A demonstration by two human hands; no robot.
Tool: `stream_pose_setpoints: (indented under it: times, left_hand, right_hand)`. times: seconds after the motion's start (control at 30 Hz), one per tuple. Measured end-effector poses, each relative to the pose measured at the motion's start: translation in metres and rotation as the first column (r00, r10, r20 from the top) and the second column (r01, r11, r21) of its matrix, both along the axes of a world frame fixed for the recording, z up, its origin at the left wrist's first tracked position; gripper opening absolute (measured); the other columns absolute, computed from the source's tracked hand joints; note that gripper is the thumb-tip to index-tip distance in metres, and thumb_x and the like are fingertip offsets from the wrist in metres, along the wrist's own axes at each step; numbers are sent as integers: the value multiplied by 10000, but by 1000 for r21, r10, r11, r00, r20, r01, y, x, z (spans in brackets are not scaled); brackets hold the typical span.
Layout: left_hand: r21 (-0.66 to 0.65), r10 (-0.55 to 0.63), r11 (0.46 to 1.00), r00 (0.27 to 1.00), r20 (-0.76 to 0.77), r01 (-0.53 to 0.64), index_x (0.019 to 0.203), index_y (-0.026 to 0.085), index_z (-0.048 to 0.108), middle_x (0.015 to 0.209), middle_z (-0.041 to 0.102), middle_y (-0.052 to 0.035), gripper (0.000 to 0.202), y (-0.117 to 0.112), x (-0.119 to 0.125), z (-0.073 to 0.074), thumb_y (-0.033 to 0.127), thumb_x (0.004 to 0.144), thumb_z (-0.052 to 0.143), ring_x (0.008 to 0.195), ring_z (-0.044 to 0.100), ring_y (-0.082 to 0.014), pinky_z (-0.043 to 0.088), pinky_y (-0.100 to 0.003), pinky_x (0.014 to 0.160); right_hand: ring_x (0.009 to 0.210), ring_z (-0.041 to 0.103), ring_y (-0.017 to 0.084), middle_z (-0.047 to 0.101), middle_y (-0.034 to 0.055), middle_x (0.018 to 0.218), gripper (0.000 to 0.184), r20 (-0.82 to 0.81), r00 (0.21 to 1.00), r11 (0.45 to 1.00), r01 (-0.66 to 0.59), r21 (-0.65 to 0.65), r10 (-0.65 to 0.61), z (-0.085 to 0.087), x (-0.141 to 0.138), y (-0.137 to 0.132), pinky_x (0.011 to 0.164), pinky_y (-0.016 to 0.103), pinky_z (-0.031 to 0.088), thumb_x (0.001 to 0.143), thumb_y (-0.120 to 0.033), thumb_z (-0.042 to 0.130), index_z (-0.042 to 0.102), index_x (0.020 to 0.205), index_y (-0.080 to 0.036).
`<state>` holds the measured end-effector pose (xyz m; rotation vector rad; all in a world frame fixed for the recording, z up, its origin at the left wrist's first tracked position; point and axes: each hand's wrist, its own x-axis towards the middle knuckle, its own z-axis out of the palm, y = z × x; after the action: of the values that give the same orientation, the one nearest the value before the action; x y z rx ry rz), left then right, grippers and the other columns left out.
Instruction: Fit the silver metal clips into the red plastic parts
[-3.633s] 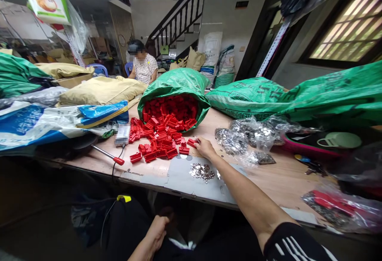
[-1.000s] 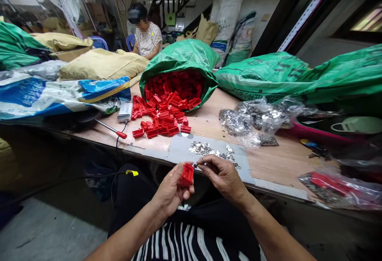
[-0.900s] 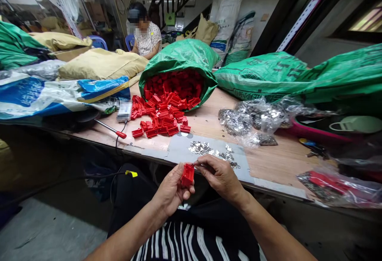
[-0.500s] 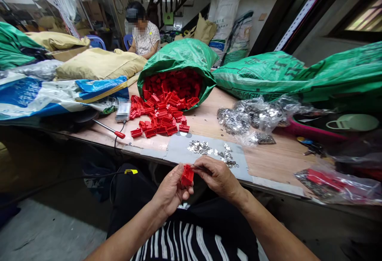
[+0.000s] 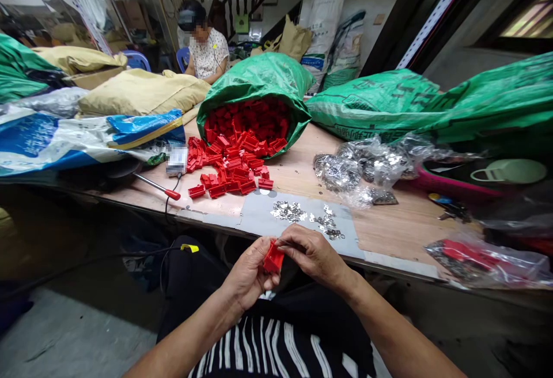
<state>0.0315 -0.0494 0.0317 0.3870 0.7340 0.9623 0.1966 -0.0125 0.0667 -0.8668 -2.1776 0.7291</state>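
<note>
Head view: a red part [image 5: 273,260] is held below the bench [image 5: 389,229] edge, over the lap, pinched by the curled fingers [image 5: 258,249] of the left hand [image 5: 248,274]. The right hand [image 5: 313,254] is set against its upper edge, fingers pressed together; whether anything is pinched between them cannot be told. Metal bits [image 5: 287,211] are scattered on the bench just beyond, with a red pile [image 5: 228,165] spilled from a green sack [image 5: 259,81] farther back.

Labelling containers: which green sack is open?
The middle sack, lying on its side: red parts spill from its mouth onto the table. The green sacks either side show no opening.
</note>
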Motion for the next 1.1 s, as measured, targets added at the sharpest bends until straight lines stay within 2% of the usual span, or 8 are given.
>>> stream_pose_setpoints:
  times: [0.27,0.37,0.47,0.6,0.73,0.87,1.0,1.1]
  left_hand:
    - [23,20,1000,999,-27,-19,967,187,551,578,578,21,320,-3,-3,5,462,816,615,377,522,-73,300,-123,320]
    - [37,3,999,998,-58,-1,966,187,541,568,576,21,326,-4,-3,6,469,816,608,371,521,-76,297,-120,315]
    - [62,-3,998,997,-73,7,973,183,542,569,567,27,333,-4,-3,8,472,820,601,373,522,-73,295,-116,312]
    - [89,-30,995,996,-87,38,956,177,550,578,557,37,348,-4,-3,11,491,814,601,360,520,-67,286,-116,300]
    - [112,-67,990,990,-125,81,935,171,563,572,567,38,366,-4,-5,11,504,793,621,344,516,-65,298,-125,298]
    - [94,-150,981,967,-206,172,912,158,582,533,567,33,356,-6,-9,4,485,784,637,326,495,-62,296,-130,299]
    - [55,-176,980,957,-230,194,933,155,594,568,580,17,402,-6,-8,-2,529,784,609,334,499,-65,281,-136,302]
    - [62,-165,980,948,-273,188,1110,156,586,563,586,-8,561,-6,-8,-2,624,830,453,372,521,-99,321,-164,335]
  right_hand:
    - [792,598,152,645,53,846,177,9,999,982,-37,-184,39,6,6,-3,735,269,467,929,-263,506,667,912,-192]
    - [815,598,153,656,44,880,170,-31,998,957,40,-286,-51,4,11,-1,754,265,459,917,-292,524,660,926,-191]
    - [752,563,137,622,11,804,160,-73,987,917,106,-385,-145,-4,12,2,693,241,444,883,-331,570,621,879,-180]
    - [729,506,127,549,-13,767,196,-131,984,878,43,-476,-120,-13,7,2,670,233,423,846,-365,605,536,809,-185]
    - [713,470,125,514,-22,758,223,-134,989,853,-15,-522,-65,-14,3,0,660,236,408,828,-366,609,461,799,-202]
    - [690,413,117,462,-38,743,193,-50,998,858,5,-514,-36,-21,1,-8,641,230,387,829,-297,580,410,792,-212]
    - [672,366,111,381,-48,728,238,-105,990,836,20,-549,-93,-35,-2,-16,618,226,365,837,-326,573,376,764,-214]
    - [634,365,105,386,-53,717,330,-215,961,787,4,-617,-173,-42,-1,-18,585,225,356,817,-443,600,366,758,-219]
